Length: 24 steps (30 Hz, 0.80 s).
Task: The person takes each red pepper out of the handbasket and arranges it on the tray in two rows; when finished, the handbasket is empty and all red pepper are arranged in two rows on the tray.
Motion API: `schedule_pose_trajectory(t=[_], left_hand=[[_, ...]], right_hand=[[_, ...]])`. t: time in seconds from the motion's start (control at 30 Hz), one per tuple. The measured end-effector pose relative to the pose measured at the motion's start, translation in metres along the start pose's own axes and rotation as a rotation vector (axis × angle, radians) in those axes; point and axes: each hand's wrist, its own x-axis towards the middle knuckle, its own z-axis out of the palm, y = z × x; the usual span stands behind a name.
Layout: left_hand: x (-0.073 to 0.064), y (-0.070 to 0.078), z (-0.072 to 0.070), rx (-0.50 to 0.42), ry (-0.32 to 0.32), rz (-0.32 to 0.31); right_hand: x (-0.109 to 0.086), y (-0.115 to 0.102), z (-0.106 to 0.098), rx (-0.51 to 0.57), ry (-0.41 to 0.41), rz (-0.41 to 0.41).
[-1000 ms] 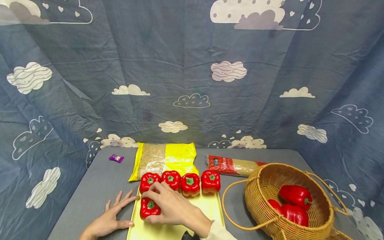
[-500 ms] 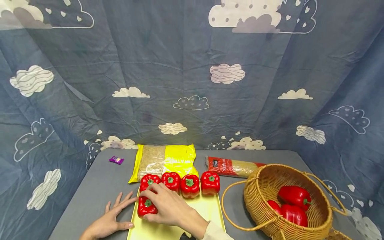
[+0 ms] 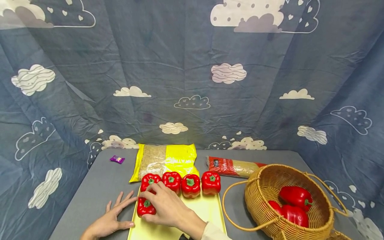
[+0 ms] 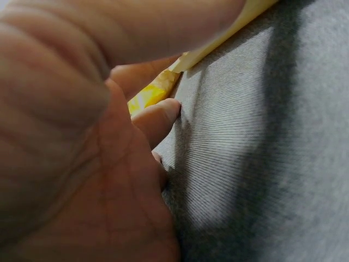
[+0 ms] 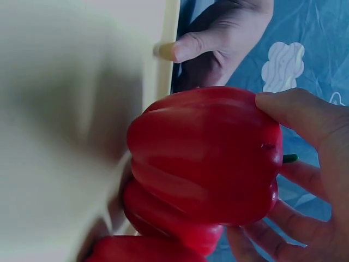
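Note:
My right hand (image 3: 168, 205) grips a glossy red bell pepper (image 3: 145, 208) with a green stem, at the left side of a pale yellow tray (image 3: 207, 213). In the right wrist view, the thumb and fingers hold this held pepper (image 5: 207, 158) around its stem end, close to other red peppers. Several more red bell peppers (image 3: 190, 188) stand in a row along the tray's far edge, stems up. My left hand (image 3: 108, 221) lies beside the tray with fingers spread, its thumb at the tray's left rim (image 5: 161, 60). The left wrist view shows the palm over grey cloth.
At the right stands a wicker basket (image 3: 255, 206) with looped handles, holding several red peppers (image 3: 295, 196). Behind the tray lie a yellow food bag (image 3: 180, 160) and a red-and-clear packet (image 3: 234, 166). A small purple wrapped sweet (image 3: 117, 159) sits far left on the grey table (image 3: 90, 196).
My right hand has shifted the held pepper slightly to the left, towards the tray's left rim. The left hand stays in place beside the tray.

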Motion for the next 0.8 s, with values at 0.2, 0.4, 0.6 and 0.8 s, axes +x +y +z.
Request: schedule_pose_trajectory(t=[0.2,0.4,0.6,0.8], left_hand=[[0.0017,-0.0007,-0.0003,-0.004,-0.01,-0.031],[0.0022,-0.0017,0.0007,0.008,-0.004,-0.034],[0.0034,-0.0012,0.0001,0.016,0.005,-0.033],[0.0017,-0.0018,-0.0001,0.003,-0.005,-0.032]], right_hand=[[0.0018,-0.0019,0.0026,-0.034,0.008,-0.016],[0.003,-0.0023,0.0047,-0.03,0.004,-0.021],[0.0044,-0.0016,0.0068,-0.035,0.005,-0.013],[0.0032,-0.0035,0.0092,-0.044,0.02,-0.005]])
